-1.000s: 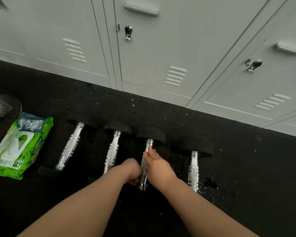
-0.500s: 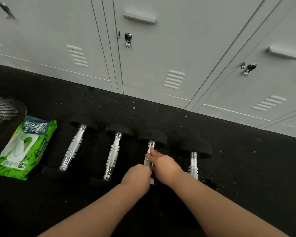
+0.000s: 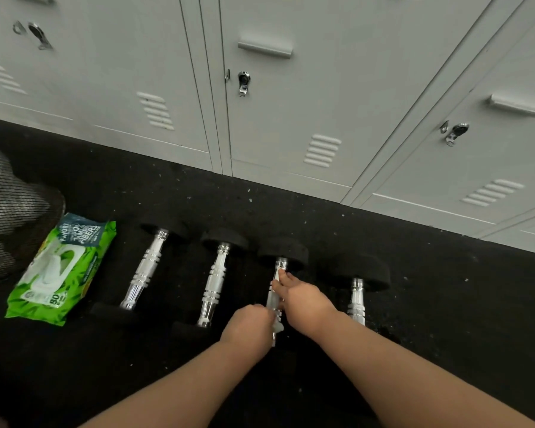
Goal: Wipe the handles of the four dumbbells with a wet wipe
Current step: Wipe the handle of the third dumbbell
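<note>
Four dumbbells with chrome handles and black heads lie side by side on the black floor: the first [image 3: 142,273], second [image 3: 215,279], third [image 3: 280,263] and fourth [image 3: 356,299] from the left. My left hand [image 3: 250,330] is closed at the near end of the third handle. A bit of white wet wipe [image 3: 278,327] shows at its fingers. My right hand [image 3: 305,302] rests on the same handle from the right, fingers wrapped over its upper part. Both hands hide most of that handle.
A green pack of wet wipes [image 3: 59,267] lies left of the dumbbells. A dark mesh bin [image 3: 10,230] stands at the far left edge. Grey metal lockers [image 3: 291,103] line the back. A wet patch on the floor [image 3: 383,330] shows near the fourth dumbbell.
My left hand with the wipe has slid a little toward the near end of the third handle. My right hand has stayed on that handle. The view has shifted slightly.
</note>
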